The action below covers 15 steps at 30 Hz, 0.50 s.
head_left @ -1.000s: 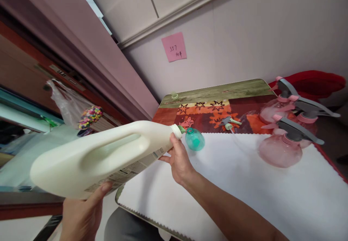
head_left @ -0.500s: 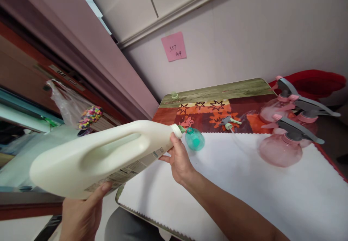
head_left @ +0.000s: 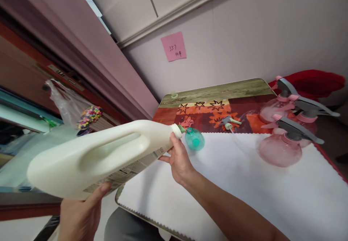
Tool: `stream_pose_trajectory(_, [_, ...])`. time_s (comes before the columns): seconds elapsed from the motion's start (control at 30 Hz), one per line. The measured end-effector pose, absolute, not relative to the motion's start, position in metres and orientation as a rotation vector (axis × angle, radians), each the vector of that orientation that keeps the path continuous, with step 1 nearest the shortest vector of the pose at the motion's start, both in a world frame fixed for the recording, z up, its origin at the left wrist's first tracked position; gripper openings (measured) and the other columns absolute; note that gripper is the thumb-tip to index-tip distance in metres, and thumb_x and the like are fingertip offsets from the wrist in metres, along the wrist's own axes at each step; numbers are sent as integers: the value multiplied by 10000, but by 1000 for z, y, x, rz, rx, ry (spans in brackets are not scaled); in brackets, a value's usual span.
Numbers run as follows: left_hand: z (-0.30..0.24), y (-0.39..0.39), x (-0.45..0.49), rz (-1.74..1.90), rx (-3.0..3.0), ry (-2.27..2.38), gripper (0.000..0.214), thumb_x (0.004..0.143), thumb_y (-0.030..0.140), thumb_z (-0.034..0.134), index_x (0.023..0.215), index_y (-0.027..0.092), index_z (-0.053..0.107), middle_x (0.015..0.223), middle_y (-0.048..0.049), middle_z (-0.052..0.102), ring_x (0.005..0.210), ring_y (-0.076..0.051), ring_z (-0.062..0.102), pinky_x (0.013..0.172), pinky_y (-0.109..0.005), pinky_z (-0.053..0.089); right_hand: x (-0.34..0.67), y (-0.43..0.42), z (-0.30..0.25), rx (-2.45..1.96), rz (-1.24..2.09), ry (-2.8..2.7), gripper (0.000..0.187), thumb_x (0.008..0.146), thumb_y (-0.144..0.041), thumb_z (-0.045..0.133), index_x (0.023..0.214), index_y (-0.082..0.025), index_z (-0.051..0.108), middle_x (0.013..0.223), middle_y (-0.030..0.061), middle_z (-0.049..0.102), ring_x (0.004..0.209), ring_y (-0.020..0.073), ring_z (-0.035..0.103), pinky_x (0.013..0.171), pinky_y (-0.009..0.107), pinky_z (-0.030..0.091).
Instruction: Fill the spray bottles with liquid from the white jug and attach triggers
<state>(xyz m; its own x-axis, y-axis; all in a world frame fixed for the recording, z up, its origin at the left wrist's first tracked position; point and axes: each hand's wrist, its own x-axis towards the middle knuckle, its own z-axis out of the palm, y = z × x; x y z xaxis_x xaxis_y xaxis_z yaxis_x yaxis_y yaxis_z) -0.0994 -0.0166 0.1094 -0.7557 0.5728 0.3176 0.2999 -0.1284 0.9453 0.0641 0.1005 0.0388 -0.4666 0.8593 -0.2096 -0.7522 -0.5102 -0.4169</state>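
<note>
A big cream-white detergent jug (head_left: 108,157) lies nearly level in the air, its green spout (head_left: 181,129) at the mouth of a small teal bottle (head_left: 195,140) on the table. Under the jug's base end, my left hand (head_left: 84,210) is closed on it, thumb on the printed label. Just below the neck, my right hand (head_left: 179,157) grips the jug, thumb up by the white collar. Whether liquid is flowing from the spout is too small to tell. The loose spray head (head_left: 227,123) with its thin tube lies to the right of the teal bottle.
Pink spray bottles (head_left: 280,151) with grey triggers stand at the table's right side. A pale green cap (head_left: 174,95) sits near the back left corner. White paper (head_left: 244,190) covers the front of the patterned table. On the wall is a pink note (head_left: 173,46).
The jug's base end has shifted slightly left and down, my left hand with it. My right hand and the teal bottle stay nearly where they were.
</note>
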Motion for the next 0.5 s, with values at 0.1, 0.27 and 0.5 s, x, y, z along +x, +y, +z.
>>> stream_pose_trajectory(0.1, [110, -16, -98, 1985, 994, 1933, 693, 378, 330, 989, 1026, 245, 757, 1071, -23, 780, 1255, -301, 616, 1172, -458, 401, 64, 100, 39, -490, 2071, -331, 558, 854, -636, 624, 1300, -301, 603, 1319, 58, 685, 1208, 274, 615, 855, 440, 597])
stream_pose_trajectory(0.27, [112, -16, -96, 1966, 1002, 1960, 775, 369, 364, 985, 1095, 266, 733, 1093, -19, 774, 1252, -309, 618, 1170, -490, 396, 65, 100, 40, -494, 2073, -326, 557, 853, -636, 626, 1294, -298, 597, 1326, 56, 682, 1220, 271, 610, 855, 430, 599])
stream_pose_trajectory(0.5, [113, -18, -97, 1917, 1043, 2037, 751, 406, 396, 964, 1105, 252, 730, 1099, -46, 772, 1215, -331, 639, 1139, -519, 427, 66, 99, 42, -492, 2076, -319, 542, 856, -634, 624, 1280, -296, 603, 1309, 56, 690, 1201, 264, 621, 852, 425, 599])
